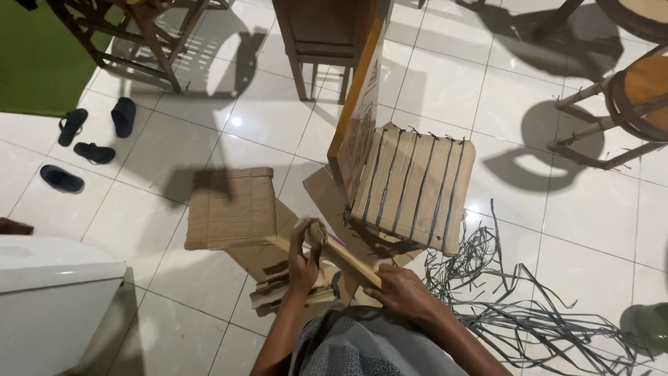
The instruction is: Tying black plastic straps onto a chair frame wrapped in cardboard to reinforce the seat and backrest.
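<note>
Left hand [304, 261] and right hand [403, 292], apart, each clamped on one end of narrow tan cardboard strip [341, 257], near centre above white tiled floor [174, 230]. Far right: brown cardboard panel laced with grey bands [414, 188], apparently finished. Left: flat brown cardboard sheets [233, 209], uncut; right: loose grey strapping strands [515, 306], unused.
</note>
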